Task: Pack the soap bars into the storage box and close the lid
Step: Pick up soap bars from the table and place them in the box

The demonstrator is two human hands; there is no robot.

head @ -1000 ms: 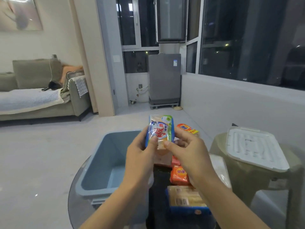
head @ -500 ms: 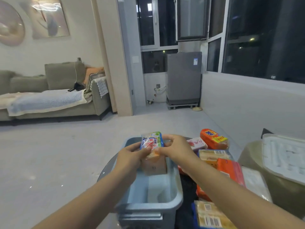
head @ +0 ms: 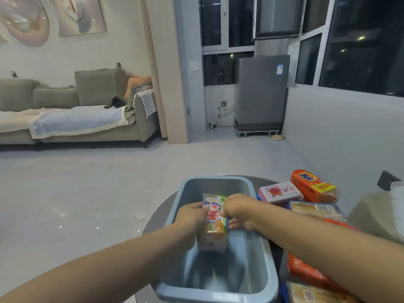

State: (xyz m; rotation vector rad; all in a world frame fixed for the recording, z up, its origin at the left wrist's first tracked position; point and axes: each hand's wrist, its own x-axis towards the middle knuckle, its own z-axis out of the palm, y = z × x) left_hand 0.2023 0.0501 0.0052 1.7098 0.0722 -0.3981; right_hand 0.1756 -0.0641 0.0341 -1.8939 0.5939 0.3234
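A blue-grey storage box (head: 262,267) stands open on a round glass table. Inside it, near the middle, I hold a stack of wrapped soap bars (head: 215,221) with a blue, white and green wrapper on top. My left hand (head: 192,217) grips its left side and my right hand (head: 237,209) grips its right side. The stack is low in the box; whether it touches the floor is unclear. More soap bars lie right of the box: a pink one (head: 279,192), an orange pack (head: 313,185) and a yellowish pack (head: 316,209).
Further orange (head: 306,273) and yellow (head: 310,294) soap packs lie at the lower right. The white lid's edge (head: 397,200) shows at the far right on a greenish stool (head: 371,215). A sofa, a washing machine and bare floor lie beyond the table.
Both hands have carried the soap stack leftwards from above the pile and lowered it into the box. The camera has turned left, so the lid has slid to the frame's right edge.
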